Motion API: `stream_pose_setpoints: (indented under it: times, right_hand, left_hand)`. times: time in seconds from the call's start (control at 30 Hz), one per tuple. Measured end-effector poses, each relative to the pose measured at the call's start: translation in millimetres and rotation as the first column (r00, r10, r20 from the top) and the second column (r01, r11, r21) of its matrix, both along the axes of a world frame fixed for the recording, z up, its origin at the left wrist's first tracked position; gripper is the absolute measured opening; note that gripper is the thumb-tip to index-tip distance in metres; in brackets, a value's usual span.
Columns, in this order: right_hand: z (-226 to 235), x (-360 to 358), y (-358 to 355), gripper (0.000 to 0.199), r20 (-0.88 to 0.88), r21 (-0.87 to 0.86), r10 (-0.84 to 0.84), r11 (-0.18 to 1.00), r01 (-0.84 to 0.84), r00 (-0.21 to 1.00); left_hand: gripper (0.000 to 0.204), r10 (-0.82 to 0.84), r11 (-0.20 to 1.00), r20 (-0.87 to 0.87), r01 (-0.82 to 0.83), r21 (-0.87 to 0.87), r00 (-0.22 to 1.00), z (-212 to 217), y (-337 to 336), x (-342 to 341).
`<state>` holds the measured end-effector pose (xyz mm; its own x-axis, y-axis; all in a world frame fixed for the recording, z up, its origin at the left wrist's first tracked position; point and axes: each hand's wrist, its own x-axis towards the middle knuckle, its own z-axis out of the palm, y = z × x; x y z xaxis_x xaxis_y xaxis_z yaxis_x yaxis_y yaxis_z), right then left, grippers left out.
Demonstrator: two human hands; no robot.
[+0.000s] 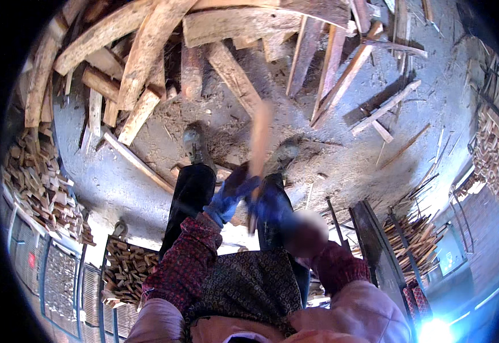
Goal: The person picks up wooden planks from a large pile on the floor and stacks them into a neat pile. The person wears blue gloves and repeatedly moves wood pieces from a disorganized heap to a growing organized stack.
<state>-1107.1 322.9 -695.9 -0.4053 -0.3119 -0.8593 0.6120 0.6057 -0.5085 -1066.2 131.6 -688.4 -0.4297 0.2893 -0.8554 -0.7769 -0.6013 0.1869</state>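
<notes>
Wood pc at L hand, R hand; floor space R of planks

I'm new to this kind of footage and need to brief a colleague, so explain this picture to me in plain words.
There is no robot here, just a person at work. The single picture comes from a wide fisheye camera on the person's head, looking down; that is why edges bend. Its left is the person's left.

The left hand and right hand, both in blue gloves, meet in front of the legs. They appear to hold an upright-looking piece of wood; blur hides each exact grip.

On the grey floor, beyond the boots, lie rough planks in a loose heap. Stacked firewood stands farther off at the left.
</notes>
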Motion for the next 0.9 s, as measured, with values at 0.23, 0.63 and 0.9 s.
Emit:
stream_pose_setpoints:
  times: [0.23, 0.63, 0.9]
  right_hand:
    - [-131.6, -178.1, 132.4, 0.054, -0.5, 0.091, -0.279, 0.924, 0.371, 0.82]
    - [-30.3, -28.1, 85.0, 0.028, -0.118, -0.056, -0.555, 0.831, 0.553, 0.823]
    - [-100.4, -162.2, 79.3, 0.028, -0.599, 0.283, 0.104, 0.955, 0.089, 0.794]
  left_hand:
    - [0.068, -0.004, 0.994, 0.203, -0.018, 0.111, 0.979, 26.4, -9.8, -29.2]
    - [0.058, -0.076, 0.973, 0.225, 0.022, 0.231, 0.971, 2.1, 2.3, -4.0]
    - [0.058, 0.122, 0.985, 0.273, -0.15, 0.087, 0.954, 34.3, -55.2, -25.4]
